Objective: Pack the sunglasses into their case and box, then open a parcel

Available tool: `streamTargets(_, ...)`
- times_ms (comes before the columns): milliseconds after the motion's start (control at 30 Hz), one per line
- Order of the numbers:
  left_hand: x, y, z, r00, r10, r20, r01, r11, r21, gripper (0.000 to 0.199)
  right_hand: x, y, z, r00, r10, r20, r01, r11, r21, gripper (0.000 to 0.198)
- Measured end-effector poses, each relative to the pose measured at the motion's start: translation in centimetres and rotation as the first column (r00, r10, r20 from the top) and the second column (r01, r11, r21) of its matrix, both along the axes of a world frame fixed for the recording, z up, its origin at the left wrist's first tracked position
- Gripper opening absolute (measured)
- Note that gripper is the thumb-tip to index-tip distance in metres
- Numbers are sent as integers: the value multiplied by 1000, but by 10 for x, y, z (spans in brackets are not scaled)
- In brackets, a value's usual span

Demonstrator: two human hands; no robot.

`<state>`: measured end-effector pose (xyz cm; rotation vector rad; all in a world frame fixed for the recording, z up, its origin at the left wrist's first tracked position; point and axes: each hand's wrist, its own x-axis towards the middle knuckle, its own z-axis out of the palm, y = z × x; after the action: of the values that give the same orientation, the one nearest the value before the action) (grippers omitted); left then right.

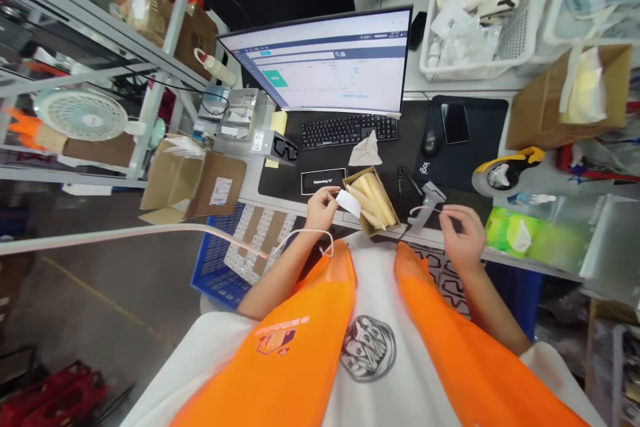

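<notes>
The slip (pixel 349 203) pinched in the left hand (pixel 323 208) looks like smooth white paper, and just beside that grip the small box (pixel 386 187) is dull brown cardboard with matt, papery packs (pixel 373 197) inside. Past the grip lies a soft, crinkly tissue (pixel 366 149), then a keyboard (pixel 345 132) of dull black plastic. Beyond the right hand (pixel 463 233), the phone (pixel 455 123) is shiny like glass on a flat, dull mat (pixel 485 140).

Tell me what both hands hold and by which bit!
Left hand: white paper slip, by one end. Right hand: thin white strip, also by one end.
</notes>
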<state>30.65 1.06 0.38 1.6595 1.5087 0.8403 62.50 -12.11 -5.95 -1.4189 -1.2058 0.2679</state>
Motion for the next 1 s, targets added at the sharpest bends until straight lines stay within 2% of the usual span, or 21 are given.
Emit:
streamTargets(67,5,-1,4,1000,5,30,-4,1000,-10,13,-2,5,-4,998,15,-60,-17,1000,-24,4)
streamTargets(133,8,0,8,992,9,125,1,997,-79,12,-8,8,-5,987,25,-158,-35,997,-65,10)
streamTargets(233,14,2,12,956,-52,289,113,973,-200,12,-24,13,-2,930,40,-364,-93,988,-127,19)
streamTargets(333,22,8,18,918,-162,363,272,921,-277,14,-41,21,8,846,64,-529,-175,971,-161,26)
streamTargets(467,29,5,33,878,-280,389,423,833,-356,15,-57,31,22,781,63,-621,-224,957,-185,33)
streamTargets(567,21,-11,46,821,-368,437,549,719,-426,17,-64,32,22,744,12,-668,-216,951,-223,34)
streamTargets(733,-5,-44,59,643,-501,580,766,445,-465,24,-75,44,3,687,13,-726,-271,932,-240,31)
streamTargets(800,-15,-54,61,585,-511,630,811,386,-440,32,-81,51,1,699,41,-714,-293,927,-233,30)
streamTargets(833,-21,-57,62,570,-504,648,821,384,-423,35,-85,55,2,711,52,-701,-298,926,-233,30)
streamTargets(900,-33,-61,62,558,-478,679,824,417,-384,37,-95,63,10,742,65,-668,-299,923,-243,29)
streamTargets(1000,-58,-56,61,521,-410,749,832,442,-336,36,-116,79,31,812,97,-576,-304,912,-276,30)
